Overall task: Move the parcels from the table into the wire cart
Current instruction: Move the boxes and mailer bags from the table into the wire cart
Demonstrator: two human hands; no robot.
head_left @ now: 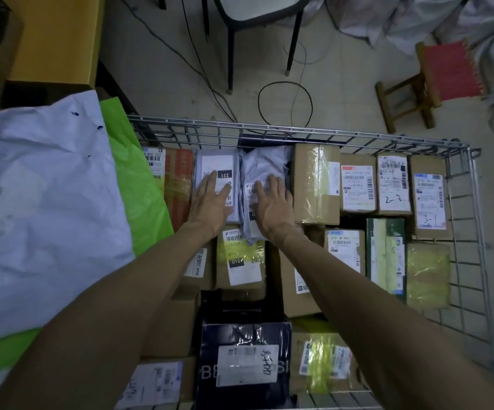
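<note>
The wire cart (464, 179) is packed with several cardboard boxes and bags. My left hand (211, 199) lies flat, fingers spread, on a grey mailer bag (214, 164) with a label reading 231, near the cart's far side. Beside it, my right hand (272, 205) presses flat on a second, crumpled grey mailer bag (265, 164). Neither hand grips anything. On the left, a large pale blue bag parcel (41, 208) lies on a green bag (139, 190) on the table.
A black box with a white label (244, 362) sits at the cart's near side. Tall brown boxes (315, 182) stand right of my hands. Beyond the cart are a chair (257, 13), floor cables (284, 105), and a small red stool (429, 81). A yellow box (56, 39) stands far left.
</note>
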